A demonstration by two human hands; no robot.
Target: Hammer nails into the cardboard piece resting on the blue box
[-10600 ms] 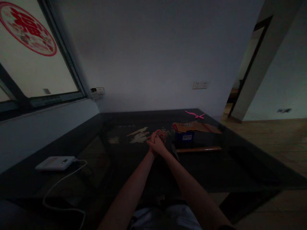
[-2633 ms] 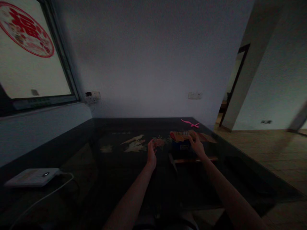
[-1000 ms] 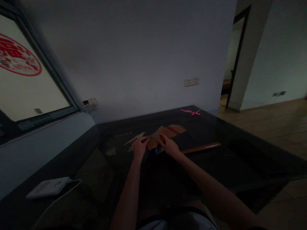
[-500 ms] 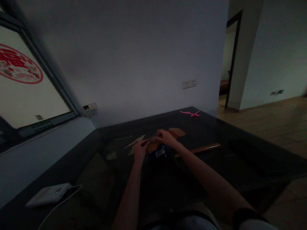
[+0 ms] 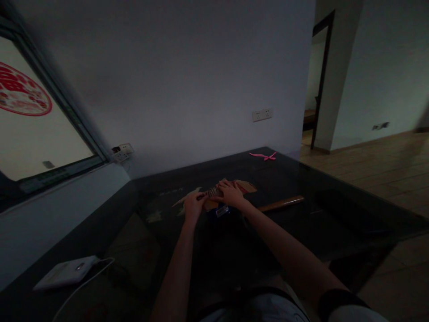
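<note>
A small brown piece with dark cross stripes lies between my hands above the middle of the table; its kind is too dark to make out. My left hand is closed around its left end, thumb and fingers pressed together. On its right end, my right hand curls over from above with the fingers slightly apart. Tan cardboard with a red patch juts out beyond my right hand. Beneath the striped piece, partly covered, are more cardboard and a blue packet with a pale label.
Right of my hands lies a brown wooden stick. A pink strip-like thing is near the table's far corner. At the left, a white device trails a cable. A dark flat object sits at the right of the dark table.
My right hand's fingers have spread and laid over the striped piece, where before they pinched it. My left hand keeps its hold. The whole view has shifted slightly.
</note>
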